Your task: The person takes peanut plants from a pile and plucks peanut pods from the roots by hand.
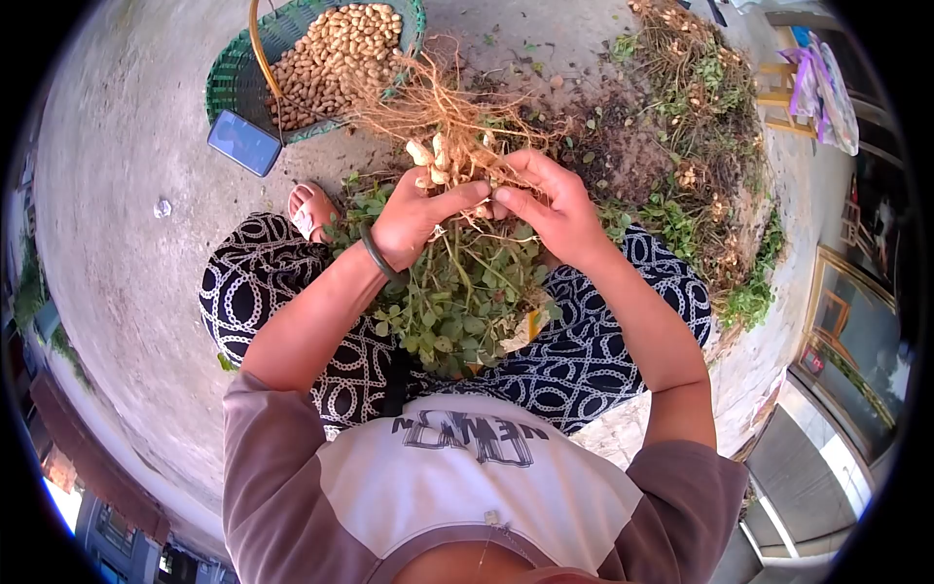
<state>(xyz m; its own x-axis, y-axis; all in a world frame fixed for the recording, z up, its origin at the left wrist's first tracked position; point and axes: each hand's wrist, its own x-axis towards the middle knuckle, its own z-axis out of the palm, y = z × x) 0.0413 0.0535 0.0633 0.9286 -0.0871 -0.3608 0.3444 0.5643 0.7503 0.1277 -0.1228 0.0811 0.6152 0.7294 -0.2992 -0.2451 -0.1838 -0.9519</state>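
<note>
A peanut plant lies across my lap, its green leaves [462, 302] towards me and its brown roots [452, 112] pointing away. Pale peanut pods [443, 161] hang in a cluster among the roots. My left hand [423, 219], with a dark bangle on the wrist, is closed round the pods and the base of the roots. My right hand [550, 204] is closed at the other side of the root base, its thumb and fingers pinched near my left thumb. What lies between the two thumbs is too small to make out.
A green basket [222, 83] with a tan handle holds many peanuts [341, 58]. A phone [243, 143] leans at its near edge. Pulled plants [696, 107] and soil lie in a heap at the right. Beyond them is a wooden stool [778, 97] with a purple bag [822, 92].
</note>
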